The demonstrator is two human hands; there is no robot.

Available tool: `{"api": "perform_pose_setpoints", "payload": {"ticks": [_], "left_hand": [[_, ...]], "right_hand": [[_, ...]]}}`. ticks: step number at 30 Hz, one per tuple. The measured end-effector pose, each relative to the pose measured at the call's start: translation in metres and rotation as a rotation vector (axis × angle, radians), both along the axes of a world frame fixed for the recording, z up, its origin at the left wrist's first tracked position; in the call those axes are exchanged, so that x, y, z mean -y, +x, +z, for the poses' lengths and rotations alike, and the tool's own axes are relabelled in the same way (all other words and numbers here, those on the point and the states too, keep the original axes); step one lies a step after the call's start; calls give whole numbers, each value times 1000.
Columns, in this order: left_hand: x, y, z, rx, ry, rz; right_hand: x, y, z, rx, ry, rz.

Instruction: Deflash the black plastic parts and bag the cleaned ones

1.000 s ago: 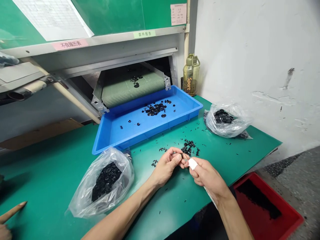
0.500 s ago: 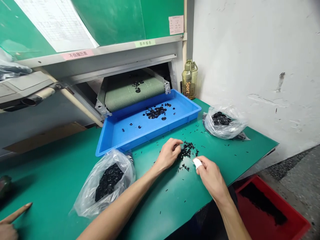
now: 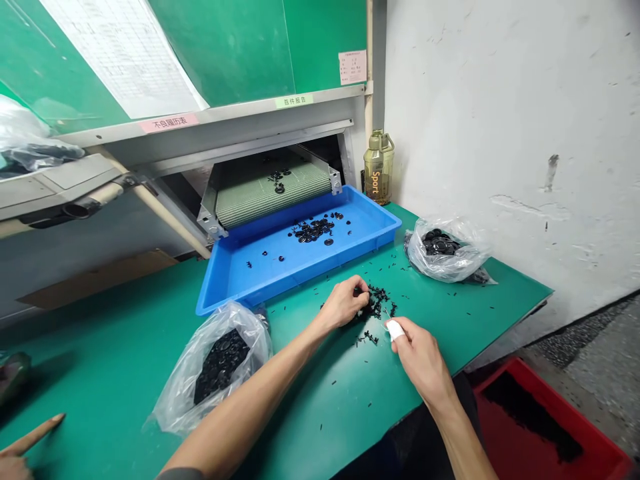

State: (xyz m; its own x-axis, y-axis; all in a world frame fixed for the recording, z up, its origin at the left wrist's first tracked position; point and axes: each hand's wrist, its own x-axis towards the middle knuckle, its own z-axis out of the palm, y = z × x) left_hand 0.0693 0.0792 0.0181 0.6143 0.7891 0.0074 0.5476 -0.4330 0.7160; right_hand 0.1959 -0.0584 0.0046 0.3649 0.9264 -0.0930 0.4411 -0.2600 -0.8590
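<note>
My left hand [image 3: 345, 303] rests on the green table [image 3: 115, 353] with its fingers curled down into a small heap of black parts [image 3: 377, 303]; what they grip is hidden. My right hand [image 3: 417, 350] lies just to the right and nearer me, its fingers closed in a pinch, with white tape [image 3: 395, 329] around one finger. A thin pointed piece shows at its fingertips, too small to name. Loose black bits lie scattered around both hands.
A blue tray [image 3: 240, 273] with black round parts sits under a ribbed conveyor [image 3: 270, 190]. Plastic bags of black parts lie at front left [image 3: 215, 363] and right [image 3: 445, 250]. A bottle [image 3: 379, 167] stands by the wall. A red bin [image 3: 545, 420] sits on the floor. Another person's finger [image 3: 30, 437] points in at left.
My hands parted from working together near me; the left reached forward into the heap of black parts, and the right moved a little forward beside it.
</note>
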Motion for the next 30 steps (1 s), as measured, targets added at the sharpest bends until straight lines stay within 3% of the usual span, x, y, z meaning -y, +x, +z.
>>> {"api": "perform_pose_setpoints", "payload": {"ticks": [2,6,8,14,22,30], "left_hand": [[7,-6,-1,122,-128,15],[26,-20,-3,503,-563,90],[37,-27,-4,581,-669,108],[58,-33,-3,720,-758,33],[58,-35,-4,791,-775,34],[70,-29,-14,917,-709,112]], "right_hand": [[1,1,2,-10,7,0],[6,-2,2,-10,27,21],[9,-6,1,21,31,30],[21,-23,-3,173,201,67],[27,-29,-1,372,303,89],[26,-48,-3,613,393,-53]]}}
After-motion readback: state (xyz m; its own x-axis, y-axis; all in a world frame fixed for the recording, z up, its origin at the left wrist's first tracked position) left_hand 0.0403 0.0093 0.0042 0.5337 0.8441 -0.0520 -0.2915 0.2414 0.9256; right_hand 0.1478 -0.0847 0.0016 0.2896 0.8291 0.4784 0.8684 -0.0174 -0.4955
